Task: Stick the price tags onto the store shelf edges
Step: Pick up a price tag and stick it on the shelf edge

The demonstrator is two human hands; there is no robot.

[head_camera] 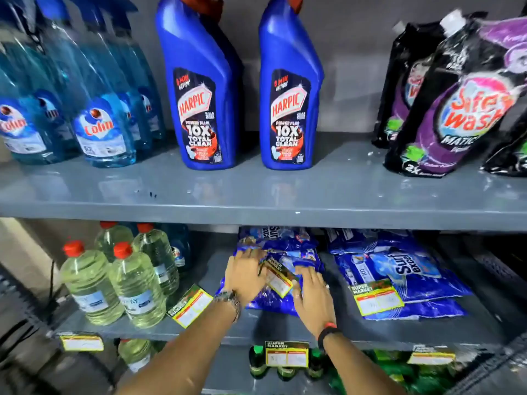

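Both hands reach onto the lower shelf over a stack of blue detergent packets (271, 303). My left hand (245, 276) and my right hand (312, 295) pinch a yellow and red price tag (278, 277) between them, held tilted above the packets. Another loose price tag (190, 305) leans by the clear bottles, and a third tag (376, 296) lies on the right stack of Surf Excel packets (405, 275). Stuck tags sit on the lower shelf edge (199, 336) at the left (82, 342), the middle (287, 353) and the right (430, 357). The upper shelf edge (256, 218) is bare.
The upper shelf carries Colin spray bottles (94, 109), two blue Harpic bottles (199, 104) and black Safewash pouches (456, 109). Clear bottles with red caps (114, 283) stand at the lower left. Green bottles (285, 369) fill the shelf below.
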